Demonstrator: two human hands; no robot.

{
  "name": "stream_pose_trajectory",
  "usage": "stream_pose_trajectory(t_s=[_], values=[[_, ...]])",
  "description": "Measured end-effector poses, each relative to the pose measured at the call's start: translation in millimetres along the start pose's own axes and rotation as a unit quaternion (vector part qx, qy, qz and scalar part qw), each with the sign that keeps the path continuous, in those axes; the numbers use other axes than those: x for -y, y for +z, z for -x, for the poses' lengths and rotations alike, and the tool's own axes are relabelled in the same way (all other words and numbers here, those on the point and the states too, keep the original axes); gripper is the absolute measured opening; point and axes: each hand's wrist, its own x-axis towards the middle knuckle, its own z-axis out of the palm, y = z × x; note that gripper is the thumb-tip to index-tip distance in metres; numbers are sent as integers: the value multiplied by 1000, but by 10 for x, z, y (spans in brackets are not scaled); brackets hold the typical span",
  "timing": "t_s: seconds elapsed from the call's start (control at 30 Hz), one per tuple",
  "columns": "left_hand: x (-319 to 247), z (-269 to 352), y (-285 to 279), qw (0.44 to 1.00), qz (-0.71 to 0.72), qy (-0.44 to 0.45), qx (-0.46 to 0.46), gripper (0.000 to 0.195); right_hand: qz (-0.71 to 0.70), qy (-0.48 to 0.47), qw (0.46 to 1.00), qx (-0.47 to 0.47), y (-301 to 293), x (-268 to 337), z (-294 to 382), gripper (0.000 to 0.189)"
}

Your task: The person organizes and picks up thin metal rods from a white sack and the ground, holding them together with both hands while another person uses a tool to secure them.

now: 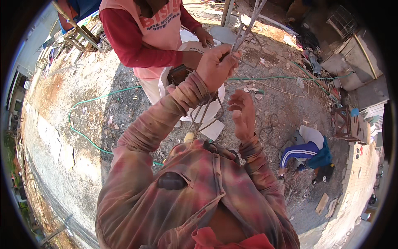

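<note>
My left hand (217,63) is closed around a bundle of thin steel bars (248,26) at chest height. The bars run up and away past my fist, and bent wire stirrups (257,51) stick out beside it. Below my wrist, more bent steel bars (203,113) reach down towards my waist; my forearm hides part of them. My right hand (244,113) hovers lower and to the right, fingers apart and curled, with nothing in it. Facing me, a person in a pink shirt with red sleeves (136,37) has both hands near a white printed sack (192,46).
A green hose (90,137) winds across the rubble-strewn ground. To the right, another person in blue trousers (300,154) bends low. Beyond stands a wooden table (357,127). Loose cable (270,126) and wood offcuts (322,204) lie on the ground.
</note>
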Motion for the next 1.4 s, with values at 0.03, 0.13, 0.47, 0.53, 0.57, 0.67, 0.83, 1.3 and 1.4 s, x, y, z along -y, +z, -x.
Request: stream_pose_trajectory(t_s=[0.03, 0.13, 0.47, 0.53, 0.57, 0.67, 0.83, 1.3, 1.4], values=[[-16, -53, 54, 1000, 12, 10, -13, 17, -1, -9, 1000, -7, 150, -155, 165, 55], [-144, -143, 122, 997, 41, 21, -66, 22, -8, 55, 998, -37, 302, -192, 349, 40], [80, 0, 595, 987, 66, 96, -114, 25, -33, 223, 956, -186, 27, -274, 558, 50], [253, 57, 531, 983, 42, 95, -149, 26, 5, 215, 960, -179, 75, -312, 527, 52], [301, 48, 543, 982, 38, 96, -160, 25, 33, 155, 967, -200, 131, -345, 525, 53], [420, 80, 559, 977, -21, 114, -181, 24, 186, 46, 965, -179, 120, -490, 410, 53], [285, 132, 652, 984, -55, 102, -134, 16, -33, 313, 937, -152, 96, -139, 217, 45], [520, -125, 789, 957, -179, 168, -152, 14, -247, 399, 872, -139, -162, -46, 67, 30], [480, -265, 416, 975, -92, 163, -117, 11, -68, 297, 947, -97, -171, -220, -35, 56]])
